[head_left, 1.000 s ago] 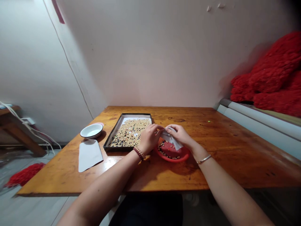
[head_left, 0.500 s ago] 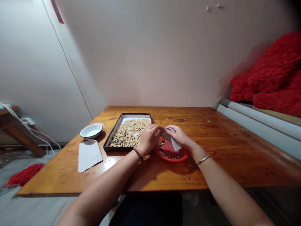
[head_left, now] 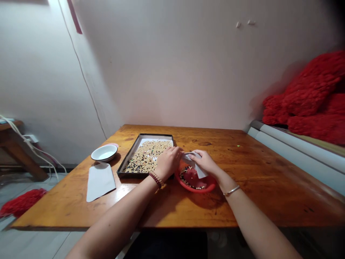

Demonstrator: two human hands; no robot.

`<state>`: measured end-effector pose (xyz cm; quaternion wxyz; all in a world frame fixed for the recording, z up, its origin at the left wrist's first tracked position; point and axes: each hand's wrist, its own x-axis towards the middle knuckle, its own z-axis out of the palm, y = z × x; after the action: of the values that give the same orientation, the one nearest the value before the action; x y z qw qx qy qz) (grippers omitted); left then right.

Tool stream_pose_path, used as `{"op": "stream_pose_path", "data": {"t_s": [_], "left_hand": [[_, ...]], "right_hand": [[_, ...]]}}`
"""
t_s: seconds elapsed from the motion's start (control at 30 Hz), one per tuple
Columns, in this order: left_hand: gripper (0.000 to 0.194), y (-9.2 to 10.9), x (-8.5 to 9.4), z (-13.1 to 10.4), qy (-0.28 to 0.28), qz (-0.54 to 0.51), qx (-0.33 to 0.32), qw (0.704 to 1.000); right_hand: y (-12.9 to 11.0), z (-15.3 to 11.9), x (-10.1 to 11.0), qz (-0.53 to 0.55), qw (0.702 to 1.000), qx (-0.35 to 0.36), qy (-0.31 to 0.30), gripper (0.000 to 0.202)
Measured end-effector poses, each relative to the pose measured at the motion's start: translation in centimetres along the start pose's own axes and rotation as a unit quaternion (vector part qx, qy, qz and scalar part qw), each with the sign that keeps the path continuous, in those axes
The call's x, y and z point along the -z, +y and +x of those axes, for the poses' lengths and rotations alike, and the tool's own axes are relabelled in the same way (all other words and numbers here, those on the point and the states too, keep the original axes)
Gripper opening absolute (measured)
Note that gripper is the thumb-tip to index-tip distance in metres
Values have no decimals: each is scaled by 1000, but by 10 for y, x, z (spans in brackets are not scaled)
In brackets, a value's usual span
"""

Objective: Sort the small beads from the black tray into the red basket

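My right hand [head_left: 206, 163] is closed on a folded piece of white paper [head_left: 199, 171], which hangs at a slant over the red plastic basket [head_left: 206, 190]. Dark and pale beans [head_left: 188, 181] lie along the basket's bottom near its left and front sides. Beside the paper's left end, my left hand [head_left: 169, 162] has its fingers bent together; what they grip is hidden. That hand is between the basket and a black-rimmed tray [head_left: 132, 175], its back covering the tray's right front corner. Mixed beans [head_left: 147, 153], mostly pale with dark ones among them, are spread over the tray's white lining.
A white enamel bowl [head_left: 104, 153] and a flat white sheet [head_left: 101, 182] lie at the left of the wooden table [head_left: 258, 180]. Red fluffy bundles [head_left: 309, 100] are heaped on the right over pale rolls [head_left: 296, 158]. The wall [head_left: 188, 72] rises behind.
My left hand has drawn slightly left and down, its fingers beside the paper's left end. The paper's upper part looks flatter. The whole view has shifted a little.
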<state>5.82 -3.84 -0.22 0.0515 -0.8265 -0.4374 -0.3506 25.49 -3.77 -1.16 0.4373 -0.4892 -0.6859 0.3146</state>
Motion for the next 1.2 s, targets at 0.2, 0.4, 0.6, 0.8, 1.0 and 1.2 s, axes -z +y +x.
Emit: {"op": "stream_pose_path", "data": {"t_s": [0.2,0.4,0.6,0.8,1.0,1.2], "left_hand": [[25,-43,11,-2,-148,195,166,955],[16,-44,15,-2,-219,187,197,937],[13,-39,15,1,-225,180,198,937],[18,-31,14,4,-119,156,149,969],[11,-6,9,2,18,62,-77,995],[11,3,-3,-7,114,-18,-114,987]], "right_hand": [[0,2,3,73,995,-51,36,34],[-4,0,5,175,975,-135,25,36],[-3,-1,7,262,947,-183,27,40],[0,0,4,260,953,-151,30,43],[-6,-1,1,241,964,-104,32,39],[-11,-2,0,226,971,-72,-28,34]]}}
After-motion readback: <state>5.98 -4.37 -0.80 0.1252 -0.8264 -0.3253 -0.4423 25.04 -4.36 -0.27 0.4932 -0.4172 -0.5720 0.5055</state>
